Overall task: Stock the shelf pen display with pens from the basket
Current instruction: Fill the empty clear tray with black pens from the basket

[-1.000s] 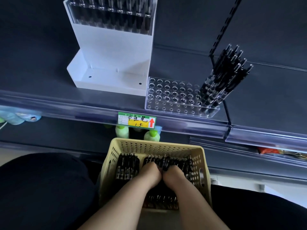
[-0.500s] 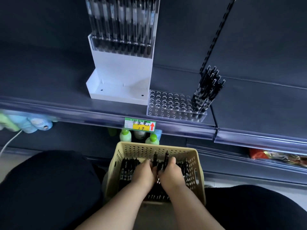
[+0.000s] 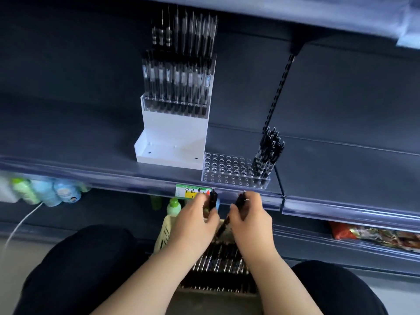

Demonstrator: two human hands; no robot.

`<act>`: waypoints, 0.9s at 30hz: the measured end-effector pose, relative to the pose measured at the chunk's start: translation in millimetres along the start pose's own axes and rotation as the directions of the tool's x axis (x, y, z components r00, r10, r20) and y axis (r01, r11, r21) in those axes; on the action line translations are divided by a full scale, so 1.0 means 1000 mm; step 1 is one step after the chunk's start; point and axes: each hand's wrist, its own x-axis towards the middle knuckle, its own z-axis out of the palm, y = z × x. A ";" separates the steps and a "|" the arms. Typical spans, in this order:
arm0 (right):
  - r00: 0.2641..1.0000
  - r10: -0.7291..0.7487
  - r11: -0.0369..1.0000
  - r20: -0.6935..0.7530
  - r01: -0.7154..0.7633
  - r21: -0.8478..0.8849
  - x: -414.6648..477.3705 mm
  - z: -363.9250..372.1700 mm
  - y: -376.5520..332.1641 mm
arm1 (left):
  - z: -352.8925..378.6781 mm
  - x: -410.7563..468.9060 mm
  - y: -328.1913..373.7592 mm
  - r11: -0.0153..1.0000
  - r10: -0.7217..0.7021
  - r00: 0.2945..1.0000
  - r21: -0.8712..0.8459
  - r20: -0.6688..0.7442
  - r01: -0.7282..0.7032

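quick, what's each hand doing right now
Left hand: gripping a black pen.
Right hand: gripping a second pen.

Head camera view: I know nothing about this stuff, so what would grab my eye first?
Two bare hands in the centre: the left hand grips a black pen and the right hand grips another pen, above a yellow basket full of pens. On the shelf behind, a clear holed tray stands mostly empty, with a bunch of black pens at its right end, beside a white display stand.
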 end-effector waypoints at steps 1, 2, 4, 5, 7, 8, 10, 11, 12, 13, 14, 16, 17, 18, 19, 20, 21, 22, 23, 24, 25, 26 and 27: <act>1.000 -0.013 0.999 -0.025 0.014 0.036 0.003 -0.007 -0.004 | -0.005 0.005 0.003 0.999 0.014 1.000 -0.042 -0.007 -0.014; 0.999 -0.028 0.997 -0.043 0.031 0.070 0.006 -0.014 -0.009 | -0.009 0.010 0.006 0.997 0.020 1.000 -0.074 -0.012 -0.020; 0.994 -0.064 0.990 -0.083 0.074 0.116 0.016 -0.029 -0.020 | -0.017 0.021 0.014 0.992 0.036 0.999 -0.116 -0.027 -0.039; 0.991 -0.086 0.987 -0.103 0.099 0.126 0.020 -0.037 -0.026 | -0.023 0.027 0.019 0.987 0.052 0.998 -0.147 -0.038 -0.057; 0.976 -0.154 0.979 -0.154 0.171 0.109 0.034 -0.054 -0.042 | -0.032 0.040 0.031 0.976 0.094 0.994 -0.191 -0.057 -0.103; 0.965 -0.189 0.974 -0.183 0.208 0.091 0.044 -0.064 -0.050 | -0.035 0.048 0.038 0.971 0.115 0.991 -0.204 -0.065 -0.126; 0.944 -0.247 0.964 -0.218 0.262 0.044 0.063 -0.080 -0.066 | -0.041 0.066 0.049 0.957 0.162 0.983 -0.227 -0.092 -0.179; 0.937 -0.268 0.960 -0.225 0.280 0.023 0.076 -0.086 -0.072 | -0.042 0.078 0.055 0.949 0.188 0.977 -0.238 -0.105 -0.208; 0.931 -0.286 0.955 -0.229 0.297 0.015 0.088 -0.092 -0.078 | -0.044 0.089 0.060 0.941 0.213 0.970 -0.243 -0.115 -0.235; 0.924 -0.301 0.950 -0.235 0.312 0.011 0.102 -0.096 -0.081 | -0.044 0.100 0.066 0.934 0.241 0.963 -0.240 -0.118 -0.263; 0.917 -0.313 0.946 -0.249 0.324 0.007 0.114 -0.099 -0.083 | -0.044 0.109 0.070 0.929 0.270 0.956 -0.228 -0.116 -0.291; 0.905 -0.327 0.943 -0.274 0.331 -0.033 0.132 -0.103 -0.082 | -0.042 0.124 0.070 0.925 0.303 0.946 -0.205 -0.113 -0.321; 0.902 -0.325 0.945 -0.284 0.324 -0.050 0.138 -0.104 -0.079 | -0.041 0.127 0.066 0.923 0.301 0.946 -0.211 -0.122 -0.321; 0.903 -0.316 0.948 -0.292 0.312 -0.060 0.143 -0.103 -0.074 | -0.038 0.130 0.060 0.922 0.284 0.949 -0.231 -0.138 -0.310; 0.905 -0.305 0.952 -0.298 0.299 -0.066 0.147 -0.103 -0.069 | -0.036 0.131 0.054 0.922 0.252 0.955 -0.261 -0.157 -0.286; 0.909 -0.293 0.956 -0.296 0.284 -0.074 0.150 -0.101 -0.065 | -0.033 0.131 0.048 0.920 0.209 0.963 -0.300 -0.170 -0.253; 0.919 -0.276 0.961 -0.282 0.263 -0.084 0.154 -0.099 -0.061 | -0.029 0.131 0.042 0.914 0.160 0.973 -0.348 -0.169 -0.210; 0.926 -0.263 0.965 -0.270 0.246 -0.094 0.157 -0.098 -0.058 | -0.026 0.133 0.039 0.906 0.121 0.980 -0.387 -0.159 -0.174; 0.930 -0.254 0.967 -0.266 0.235 -0.102 0.162 -0.097 -0.056 | -0.023 0.135 0.038 0.900 0.101 0.983 -0.407 -0.151 -0.155; 0.931 -0.251 0.967 -0.265 0.229 -0.110 0.165 -0.097 -0.056 | -0.020 0.138 0.038 0.899 0.091 0.985 -0.413 -0.147 -0.145; 0.931 -0.249 0.967 -0.265 0.226 -0.117 0.168 -0.096 -0.055 | -0.018 0.141 0.040 0.899 0.088 0.985 -0.414 -0.150 -0.143; 0.933 -0.248 0.967 -0.260 0.223 -0.123 0.171 -0.094 -0.055 | -0.016 0.143 0.042 0.898 0.090 0.984 -0.415 -0.155 -0.148; 0.935 -0.247 0.967 -0.254 0.219 -0.131 0.173 -0.092 -0.054 | -0.014 0.145 0.044 0.897 0.094 0.982 -0.413 -0.167 -0.156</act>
